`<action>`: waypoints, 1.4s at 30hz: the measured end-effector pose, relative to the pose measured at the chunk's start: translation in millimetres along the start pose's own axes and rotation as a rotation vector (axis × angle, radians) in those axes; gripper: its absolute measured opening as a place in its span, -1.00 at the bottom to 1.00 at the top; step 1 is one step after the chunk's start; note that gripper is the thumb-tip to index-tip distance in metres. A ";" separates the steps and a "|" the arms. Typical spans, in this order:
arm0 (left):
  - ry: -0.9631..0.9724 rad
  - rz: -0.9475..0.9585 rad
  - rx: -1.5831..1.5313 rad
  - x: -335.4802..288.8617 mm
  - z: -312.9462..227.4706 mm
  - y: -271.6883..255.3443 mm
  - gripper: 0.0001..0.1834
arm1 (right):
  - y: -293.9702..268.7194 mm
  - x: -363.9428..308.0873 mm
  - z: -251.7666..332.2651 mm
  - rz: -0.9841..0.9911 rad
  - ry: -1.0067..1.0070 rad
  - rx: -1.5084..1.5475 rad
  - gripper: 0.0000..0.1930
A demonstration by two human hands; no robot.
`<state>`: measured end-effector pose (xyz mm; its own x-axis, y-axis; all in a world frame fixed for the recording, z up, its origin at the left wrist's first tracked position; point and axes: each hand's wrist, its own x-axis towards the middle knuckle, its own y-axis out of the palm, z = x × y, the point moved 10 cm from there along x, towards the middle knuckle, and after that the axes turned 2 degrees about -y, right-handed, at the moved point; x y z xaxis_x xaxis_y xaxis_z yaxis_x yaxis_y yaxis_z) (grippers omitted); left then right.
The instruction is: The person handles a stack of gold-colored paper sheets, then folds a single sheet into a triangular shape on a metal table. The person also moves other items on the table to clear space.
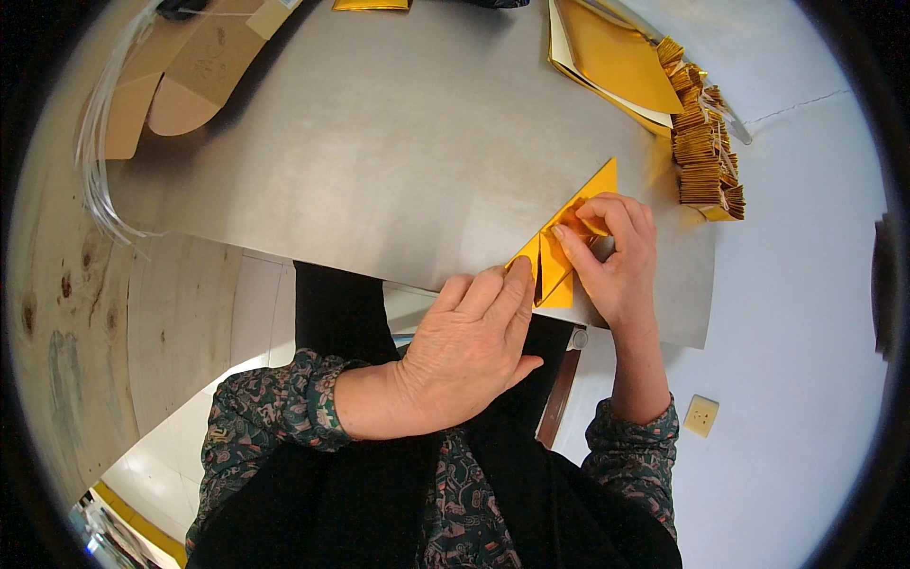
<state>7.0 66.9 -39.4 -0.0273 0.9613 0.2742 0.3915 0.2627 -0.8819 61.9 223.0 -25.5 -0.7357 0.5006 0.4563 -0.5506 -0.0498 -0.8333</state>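
Observation:
A sheet of gold paper (557,273), folded into a pointed shape, lies at the near right edge of the metal tabletop (379,161). Its one long corner points away from me, and a loose flap stands a little up near its middle. My left hand (464,346) lies flat with fingers stretched out, the fingertips pressing the paper's left corner. With thumb and fingers pinched together, my right hand (616,251) grips the flap on the paper's right side. The part between those fingertips is partly hidden.
Flat gold sheets (621,66) are stacked at the far right. Beside them, along the wall, stands a row of folded gold paper pieces (706,156). At the far left are brown cardboard (204,71) and clear plastic strands (95,142). A wall socket (701,415) is at right.

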 end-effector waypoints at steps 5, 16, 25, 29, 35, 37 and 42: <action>0.009 -0.003 -0.010 0.9 -0.2 -0.6 -0.10 | 1.0 0.6 -0.6 0.005 0.003 0.006 -0.70; 0.049 -0.092 -0.323 23.4 54.5 -52.2 -0.46 | -0.5 -0.4 -3.7 -0.008 0.010 0.039 -0.70; 0.436 0.054 -0.128 118.0 46.1 -5.0 -0.70 | -2.0 0.5 -4.3 -0.004 -0.011 0.070 -0.69; 0.525 0.101 -0.097 122.9 44.0 9.1 -0.71 | -2.8 -2.1 -5.3 -0.004 -0.009 0.052 -0.69; 0.594 0.091 -0.128 123.8 43.1 8.5 -0.74 | -2.3 -2.6 -6.4 0.018 -0.009 0.056 -0.69; 0.604 0.101 -0.146 125.7 42.5 8.7 -0.75 | -3.6 -2.5 -5.0 0.009 -0.014 0.061 -0.69; 0.625 0.131 -0.151 126.9 45.3 9.6 -0.73 | -3.8 -2.3 -4.8 0.023 -0.009 0.062 -0.67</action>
<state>-34.3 195.1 -30.4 0.5507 0.7433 0.3798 0.4817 0.0887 -0.8719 67.6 226.2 -24.9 -0.7520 0.4906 0.4402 -0.5567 -0.1152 -0.8227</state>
